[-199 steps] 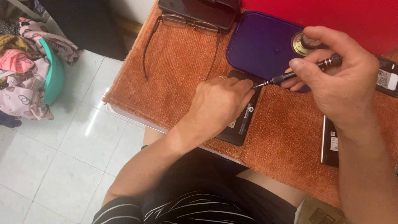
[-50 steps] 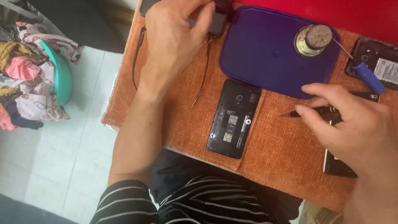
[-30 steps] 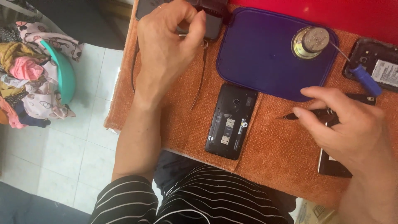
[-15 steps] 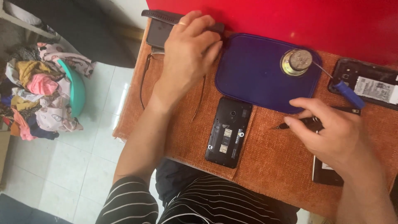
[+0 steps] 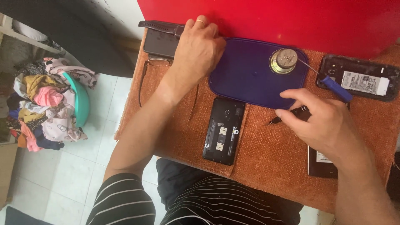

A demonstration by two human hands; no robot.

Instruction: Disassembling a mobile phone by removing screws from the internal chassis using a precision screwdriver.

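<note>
A black phone (image 5: 223, 130) with its back cover off lies on the orange cloth (image 5: 266, 158), between my two hands. My right hand (image 5: 323, 123) rests on the cloth to its right, fingers closed on a thin black screwdriver (image 5: 287, 115) whose tip points left. My left hand (image 5: 199, 50) reaches to the far side of the table, fingers curled over a dark flat object (image 5: 160, 41) beside the left end of a purple mat (image 5: 250, 75). What the left fingers grip is hidden.
A small round metal speaker (image 5: 284, 61) sits on the purple mat. A blue-handled screwdriver (image 5: 333, 86) lies toward another opened phone (image 5: 358, 79) at the right. Glasses (image 5: 156, 62) lie by my left wrist. A red surface (image 5: 271, 16) backs the table. Clothes basket (image 5: 50, 104) on the floor.
My left hand left the black phone and reached to the far left corner. My right hand drew the screwdriver back off the phone to the right.
</note>
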